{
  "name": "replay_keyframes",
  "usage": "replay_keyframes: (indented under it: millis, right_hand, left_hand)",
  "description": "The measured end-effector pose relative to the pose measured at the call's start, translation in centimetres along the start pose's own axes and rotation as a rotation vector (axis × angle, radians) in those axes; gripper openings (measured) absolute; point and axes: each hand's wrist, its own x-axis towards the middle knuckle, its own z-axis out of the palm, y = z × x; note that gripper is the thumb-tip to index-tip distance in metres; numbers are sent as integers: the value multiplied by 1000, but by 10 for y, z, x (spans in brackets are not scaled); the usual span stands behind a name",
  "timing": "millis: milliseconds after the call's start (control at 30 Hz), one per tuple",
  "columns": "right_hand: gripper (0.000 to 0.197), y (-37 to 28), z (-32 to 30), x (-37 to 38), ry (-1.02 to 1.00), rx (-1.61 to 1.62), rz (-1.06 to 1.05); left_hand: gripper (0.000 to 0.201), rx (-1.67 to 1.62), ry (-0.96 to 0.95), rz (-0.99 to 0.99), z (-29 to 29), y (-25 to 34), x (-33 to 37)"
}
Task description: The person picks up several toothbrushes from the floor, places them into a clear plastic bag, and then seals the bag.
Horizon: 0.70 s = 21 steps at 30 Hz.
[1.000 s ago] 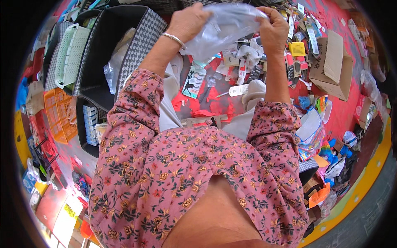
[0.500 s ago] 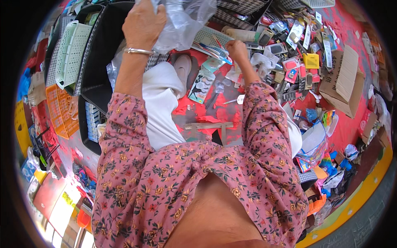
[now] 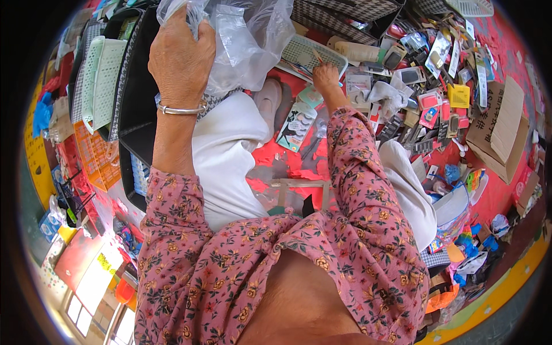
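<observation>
My left hand (image 3: 183, 60) is closed on the gathered top of a clear plastic bag (image 3: 244, 54), held up at the upper left. Inside the bag a smaller clear packet shows. My right hand (image 3: 326, 79) reaches into the near side of a pale green perforated basket (image 3: 339, 57). Its fingers are bent together at some thin sticks (image 3: 299, 70), pen- or brush-like, that lie along the basket's near edge. Their exact kind is hidden by the hand. Just below the basket lies a pack of false eyelashes (image 3: 297, 125) on the red floor.
Small packaged goods (image 3: 428, 109) are heaped at the right beside an open cardboard box (image 3: 497, 129). On the left stand a black bin (image 3: 138, 86), a light green basket (image 3: 103, 83) and an orange crate (image 3: 98, 155). A pale shoe (image 3: 268, 103) is near the bag.
My right hand has moved from beside the basket's right end onto the sticks inside it. My left hand has shifted left and slightly down with the bag. The whole view has turned a little.
</observation>
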Motion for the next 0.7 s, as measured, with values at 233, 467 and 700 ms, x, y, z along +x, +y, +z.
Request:
replay_keyframes:
  millis: [233,467,700]
  right_hand:
    - [24,32,-15,-3,150,715,371]
    - [22,50,3,-23,158,603,408]
    - [17,5,-13,-13,-27,231,625]
  left_hand:
    - [36,56,22,40,2,-3,2]
    - [36,46,73,82,3,-3,2]
    - [36,16,52,81,3,-4,0]
